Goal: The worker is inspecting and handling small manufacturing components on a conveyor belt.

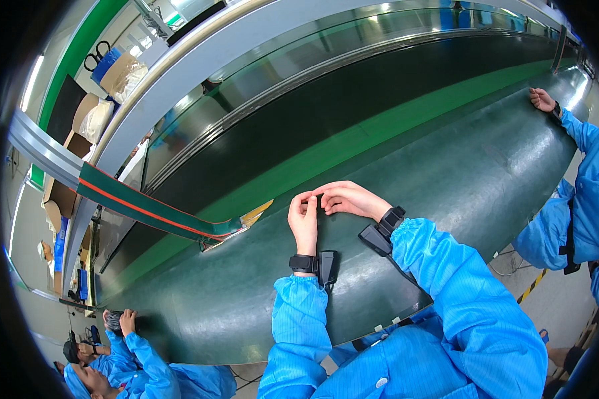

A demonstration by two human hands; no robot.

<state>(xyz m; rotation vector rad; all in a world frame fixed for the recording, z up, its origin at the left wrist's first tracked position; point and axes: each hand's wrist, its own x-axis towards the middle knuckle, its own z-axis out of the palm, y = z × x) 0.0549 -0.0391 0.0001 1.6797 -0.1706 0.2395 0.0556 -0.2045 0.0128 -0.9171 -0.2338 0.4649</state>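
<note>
My left hand [303,223] is raised over the dark green bench, fingers curled and thumb pressed against them in a pinch. Beside it, my right hand [353,199] has its fingers bent, and its index fingertip meets the fingertips of the left. Whatever lies between the fingertips, if anything, is too small or hidden to make out. Each wrist wears a black band, a left wristband [304,264] and a right wristband [392,219], with small black boxes close by. Below both hands is the smooth green work surface [373,286].
A dark conveyor belt [353,100] runs beyond the bench. A green strip with an orange line [146,206] slants down at the left. Scissors [97,56] and boxes sit on the upper left shelf. Co-workers in blue are at both ends, one holding a dark object [114,322].
</note>
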